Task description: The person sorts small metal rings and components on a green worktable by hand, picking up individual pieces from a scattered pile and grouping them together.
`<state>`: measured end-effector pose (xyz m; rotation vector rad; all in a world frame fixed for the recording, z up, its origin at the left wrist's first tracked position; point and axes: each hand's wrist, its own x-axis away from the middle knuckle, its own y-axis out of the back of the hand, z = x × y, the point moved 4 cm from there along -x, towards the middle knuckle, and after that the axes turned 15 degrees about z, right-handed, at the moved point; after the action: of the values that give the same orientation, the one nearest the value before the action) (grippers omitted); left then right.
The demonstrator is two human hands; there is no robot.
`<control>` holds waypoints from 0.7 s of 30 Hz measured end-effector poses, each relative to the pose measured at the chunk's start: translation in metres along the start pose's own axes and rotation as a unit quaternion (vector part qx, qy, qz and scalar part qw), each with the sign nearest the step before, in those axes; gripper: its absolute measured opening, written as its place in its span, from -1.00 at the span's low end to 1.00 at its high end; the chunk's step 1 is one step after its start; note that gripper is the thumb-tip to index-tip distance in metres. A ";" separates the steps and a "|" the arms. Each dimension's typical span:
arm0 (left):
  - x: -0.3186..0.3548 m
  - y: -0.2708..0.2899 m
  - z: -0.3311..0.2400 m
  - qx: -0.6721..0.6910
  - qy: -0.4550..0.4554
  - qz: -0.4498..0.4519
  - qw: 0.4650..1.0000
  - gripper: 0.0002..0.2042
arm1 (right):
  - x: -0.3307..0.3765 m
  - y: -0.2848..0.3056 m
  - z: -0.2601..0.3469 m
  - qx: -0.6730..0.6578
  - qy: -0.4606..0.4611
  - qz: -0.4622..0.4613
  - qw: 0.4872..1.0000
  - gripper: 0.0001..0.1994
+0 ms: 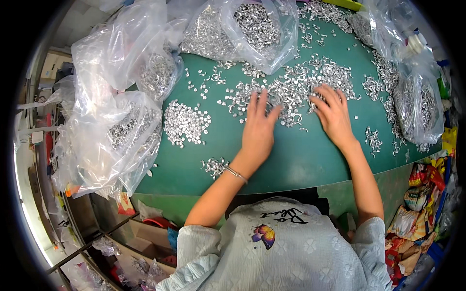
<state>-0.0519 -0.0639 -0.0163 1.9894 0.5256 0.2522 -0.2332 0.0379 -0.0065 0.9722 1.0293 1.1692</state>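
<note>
A wide pile of small silver curved metal pieces (pixel 291 94) lies spread over the green table. My left hand (pixel 258 130) rests at the pile's near left side, fingers apart, their tips slightly blurred among the pieces. At the near right side, my right hand (pixel 335 119) is open with its fingers spread and bent down onto the pieces. Neither hand shows a piece held in it. Left of my left hand sits a separate heap of small, rounder silver pieces (pixel 185 123). A little cluster of silver pieces (pixel 213 167) lies near my left wrist, which wears a bracelet (pixel 235 174).
Clear plastic bags of silver pieces stand at the left (pixel 114 121), the back (pixel 208 36) and the right (pixel 418 106). More small heaps (pixel 373 87) dot the table's right side. Boxes (pixel 141 237) are below left; colourful packets (pixel 410 223) lie below right.
</note>
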 end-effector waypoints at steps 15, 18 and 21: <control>0.027 0.005 -0.008 -0.028 0.028 0.057 0.998 -0.57 | 0.005 -0.007 0.061 -0.052 0.053 0.115 0.991 -0.62; 0.047 0.007 0.003 0.116 -0.017 0.084 0.990 -0.56 | 0.024 0.003 0.031 -0.010 0.038 0.089 0.995 -0.71; 0.033 0.014 -0.002 0.007 0.105 -0.007 0.994 -0.55 | 0.020 0.014 0.020 -0.002 0.004 0.024 1.000 -0.76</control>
<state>-0.0199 -0.0523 -0.0042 1.9843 0.6754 0.4529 -0.2153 0.0582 0.0101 0.9938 1.0151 1.2155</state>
